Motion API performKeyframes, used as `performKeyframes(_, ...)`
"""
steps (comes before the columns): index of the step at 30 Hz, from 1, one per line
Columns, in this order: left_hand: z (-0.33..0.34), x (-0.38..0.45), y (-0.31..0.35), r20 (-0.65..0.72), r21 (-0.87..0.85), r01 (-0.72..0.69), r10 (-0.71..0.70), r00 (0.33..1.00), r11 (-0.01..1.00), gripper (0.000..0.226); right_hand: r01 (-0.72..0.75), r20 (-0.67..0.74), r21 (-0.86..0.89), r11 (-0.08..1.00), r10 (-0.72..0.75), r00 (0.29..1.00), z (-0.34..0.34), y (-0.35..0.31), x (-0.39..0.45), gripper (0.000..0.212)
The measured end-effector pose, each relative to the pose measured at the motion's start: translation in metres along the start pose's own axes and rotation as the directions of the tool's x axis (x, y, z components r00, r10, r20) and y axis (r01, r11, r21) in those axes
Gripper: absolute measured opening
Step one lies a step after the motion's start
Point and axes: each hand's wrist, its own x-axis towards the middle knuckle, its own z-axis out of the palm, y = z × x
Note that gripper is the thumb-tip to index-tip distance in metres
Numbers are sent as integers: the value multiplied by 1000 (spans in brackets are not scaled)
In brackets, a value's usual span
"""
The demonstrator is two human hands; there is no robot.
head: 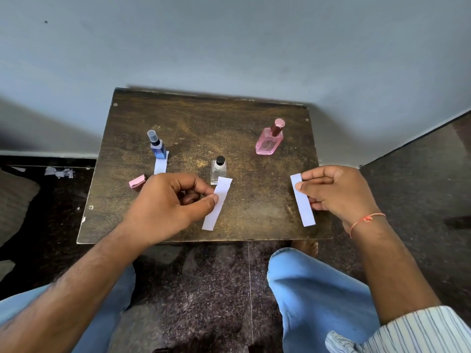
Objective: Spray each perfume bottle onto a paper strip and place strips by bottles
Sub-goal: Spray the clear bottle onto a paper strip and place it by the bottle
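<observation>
Two flat white paper strips (217, 203) (302, 200), each pinched between bare fingers (204, 191).

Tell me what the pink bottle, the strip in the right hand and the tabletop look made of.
Pink bottle: likely glass, clear pink and glossy; its cap looks metallic, shiny rose.
Strip pinched in the right hand: thin matte white paper, flat.
Tabletop: probably dark wood or laminate, worn, with scuffed pale patches.
</observation>
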Motion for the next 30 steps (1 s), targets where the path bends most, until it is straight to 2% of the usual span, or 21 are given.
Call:
performKeyframes(6,1,-2,2,2,-8,-9,9,1000,1000,13,18,-119,-30,999,-22,993,-2,5,9,20)
performKeyframes(12,-5,-5,5,-52,-39,-57,55,997,998,15,26,-143,-41,999,-32,989,-5,8,10,30)
performKeyframes(19,-9,-4,7,-94,-67,-97,91,991,993,12,35,-191,-155,987,-64,980,-7,7,13,37)
performKeyframes(21,-8,-3,7,-107,-94,-84,74,992,992,12,107,-234,-263,959,-171,957,-4,5,13,33)
performKeyframes(23,-7,-3,8,-119,-117,-76,62,991,990,13,246,-248,-326,913,-334,909,2,-2,6,25)
performKeyframes(26,-5,0,9,-152,-118,-101,82,985,988,11,446,-165,-188,875,-476,864,22,-17,-11,13)
performKeyframes(30,-3,5,8,-185,-232,-66,23,982,970,9,523,11,-113,845,-525,851,58,-22,-24,19)
